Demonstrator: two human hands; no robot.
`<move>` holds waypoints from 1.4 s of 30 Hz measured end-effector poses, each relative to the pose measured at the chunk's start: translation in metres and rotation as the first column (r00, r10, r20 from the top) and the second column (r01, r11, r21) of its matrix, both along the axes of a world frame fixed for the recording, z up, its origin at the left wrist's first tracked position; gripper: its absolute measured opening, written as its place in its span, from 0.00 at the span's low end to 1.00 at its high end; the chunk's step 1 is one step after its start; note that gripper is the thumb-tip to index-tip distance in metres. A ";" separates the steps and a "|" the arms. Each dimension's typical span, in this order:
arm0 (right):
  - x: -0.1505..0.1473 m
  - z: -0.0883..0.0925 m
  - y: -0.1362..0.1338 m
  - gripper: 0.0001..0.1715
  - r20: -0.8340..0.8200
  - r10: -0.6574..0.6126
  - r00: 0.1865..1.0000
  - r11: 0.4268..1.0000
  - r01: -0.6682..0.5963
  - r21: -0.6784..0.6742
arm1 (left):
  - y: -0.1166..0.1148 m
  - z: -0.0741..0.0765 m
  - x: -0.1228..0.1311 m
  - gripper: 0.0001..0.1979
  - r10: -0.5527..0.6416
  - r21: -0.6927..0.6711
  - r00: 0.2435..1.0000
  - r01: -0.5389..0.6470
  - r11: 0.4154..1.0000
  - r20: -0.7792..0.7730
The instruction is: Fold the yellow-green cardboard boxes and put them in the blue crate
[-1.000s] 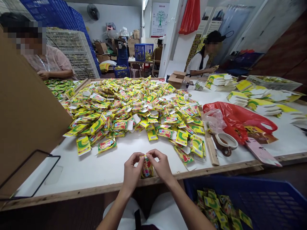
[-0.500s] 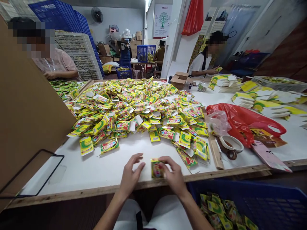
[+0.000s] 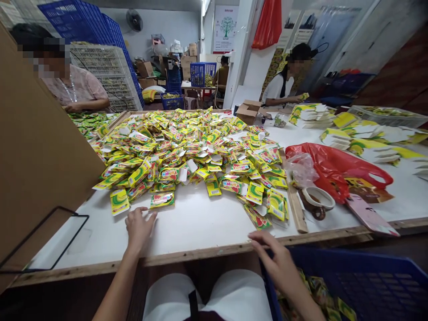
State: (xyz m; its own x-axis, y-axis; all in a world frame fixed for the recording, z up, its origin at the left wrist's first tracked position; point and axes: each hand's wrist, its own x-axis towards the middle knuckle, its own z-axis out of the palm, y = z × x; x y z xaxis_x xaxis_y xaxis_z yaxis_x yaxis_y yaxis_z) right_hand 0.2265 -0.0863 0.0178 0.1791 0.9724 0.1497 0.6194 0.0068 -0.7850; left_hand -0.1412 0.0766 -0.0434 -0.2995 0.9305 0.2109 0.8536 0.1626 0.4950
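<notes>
My left hand reaches to the front of a big pile of small yellow-green packet boxes. Its index fingertip is at the left end of one box lying on the white table, and the thumb stands apart from it. My right hand is over the table's front edge at the right, fingers apart and nothing in them. Beneath that forearm is a blue crate with several finished-looking packet boxes in it, partly hidden by the arm.
A cardboard sheet and black wire stand are at left. Right of a wooden strip lie a mug, a red bag, a pink phone and stacked flat cartons. Co-workers sit left, right and behind.
My right hand has moved right towards the crate, and the box it held is no longer in it. My left hand has gone left to the pile's front box, which has shifted and turned slightly.
</notes>
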 end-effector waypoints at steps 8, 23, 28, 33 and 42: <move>-0.073 0.010 0.048 0.13 -0.223 0.263 0.939 0.965 -0.253 0.070 | 0.005 0.001 0.026 0.17 -0.057 -0.045 0.995 0.061 0.997 0.083; -0.088 -0.014 0.080 0.13 -0.377 0.305 0.875 0.952 -0.268 0.147 | -0.051 0.055 0.091 0.06 -0.724 0.207 0.567 0.713 0.670 0.392; -0.090 -0.035 0.085 0.15 -0.512 0.218 0.831 0.976 -0.171 0.137 | -0.054 0.045 0.105 0.09 -0.563 0.232 0.441 0.605 0.762 0.699; -0.086 -0.041 0.081 0.19 -0.571 0.206 0.794 0.978 -0.177 0.107 | -0.062 0.035 0.110 0.13 -0.477 0.224 0.407 0.530 0.818 0.779; -0.082 -0.029 0.088 0.08 -0.344 0.297 0.891 0.955 -0.269 0.127 | -0.058 0.027 0.121 0.09 -0.494 0.198 0.436 0.565 0.801 0.752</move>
State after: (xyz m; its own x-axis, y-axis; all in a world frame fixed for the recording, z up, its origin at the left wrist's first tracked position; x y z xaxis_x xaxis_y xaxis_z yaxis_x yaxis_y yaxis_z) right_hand 0.1444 0.0018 -0.0114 -0.0470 0.9784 0.2013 0.2625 0.2065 -0.9426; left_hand -0.0202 0.0190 -0.0162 0.2469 0.9647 0.0918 0.1174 -0.1238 0.9853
